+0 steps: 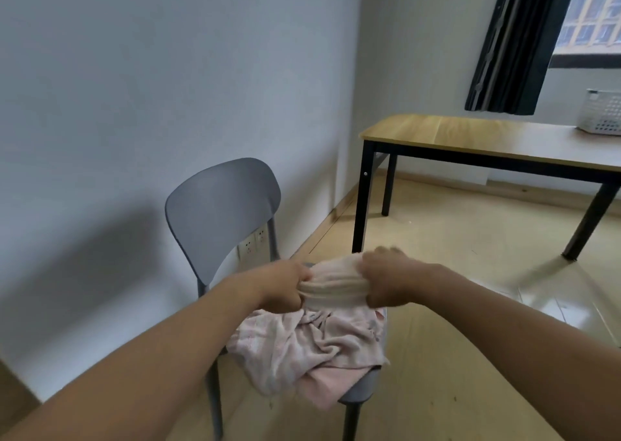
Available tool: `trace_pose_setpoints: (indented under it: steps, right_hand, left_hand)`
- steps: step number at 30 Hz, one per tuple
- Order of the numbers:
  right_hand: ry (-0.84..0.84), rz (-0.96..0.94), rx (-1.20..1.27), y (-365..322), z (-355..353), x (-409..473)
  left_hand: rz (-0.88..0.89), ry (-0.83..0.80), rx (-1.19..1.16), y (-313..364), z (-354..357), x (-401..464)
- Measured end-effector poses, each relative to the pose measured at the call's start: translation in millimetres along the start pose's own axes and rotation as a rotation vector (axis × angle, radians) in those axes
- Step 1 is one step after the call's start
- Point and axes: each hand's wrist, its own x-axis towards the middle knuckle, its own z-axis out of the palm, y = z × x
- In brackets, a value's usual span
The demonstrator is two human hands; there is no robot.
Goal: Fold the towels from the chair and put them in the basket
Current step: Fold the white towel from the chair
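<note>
At lower centre, my left hand (285,286) and right hand (386,281) each clamp one end of a cream towel (331,284), stretching it flat for folding above the pink towels (309,346) heaped on the chair (221,205). The basket (601,113) waits on the table (470,138), far right.

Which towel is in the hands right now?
The cream ribbed towel, bunched between the left hand and right hand; the pink towels lie loose on the chair.
</note>
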Motion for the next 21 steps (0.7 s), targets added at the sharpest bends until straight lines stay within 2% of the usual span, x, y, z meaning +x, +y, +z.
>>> trace_pose_setpoints:
  steps: [1,2,3,5,7,9,11,14,15,16,19,21]
  right_hand:
    - [-0.189,0.017,0.115,-4.2,4.2,1.6]
    - [-0.31,0.047,0.256,-5.8,7.2,4.2]
    - [-0.33,0.069,0.367,-4.2,9.8,7.9]
    - [-0.198,0.074,0.407,0.9,9.7,17.2]
    - [-0.011,0.066,0.276,2.8,8.9,22.3]
    - [0.246,0.041,0.095,4.1,13.7,26.4]
    - [0.448,0.018,-0.028,6.6,25.8,30.3]
    - [0.508,0.038,-0.056,6.2,62.1,36.1]
    - [0.462,0.046,-0.044,2.2,79.2,35.2]
    - [0.335,0.047,-0.023,-5.0,95.9,32.8]
    - [-0.064,0.038,0.062,-29.0,143.7,23.6]
    - [-0.126,0.069,0.135,-29.9,151.5,25.4]
  left_hand:
    - [-0.053,-0.128,-0.076,0.6,1.3,0.0]
    - [-0.077,-0.143,-0.129,0.7,1.5,0.7]
    - [-0.095,-0.096,-0.161,0.5,0.9,1.2]
    - [-0.115,0.02,-0.197,-3.6,1.4,4.0]
    - [-0.101,0.078,-0.176,-10.5,6.6,6.3]
    - [-0.061,0.221,-0.002,-18.1,13.1,13.0]
    - [0.007,0.433,0.2,-30.3,24.0,24.1]
    - [0.138,0.541,0.378,-47.9,53.0,38.3]
    - [0.154,0.487,0.395,-52.3,68.0,40.1]
    - [0.156,0.377,0.391,-56.2,86.7,40.5]
    - [0.131,-0.055,0.304,-61.7,147.3,35.9]
    - [0.081,-0.149,0.238,-64.0,163.1,38.8]
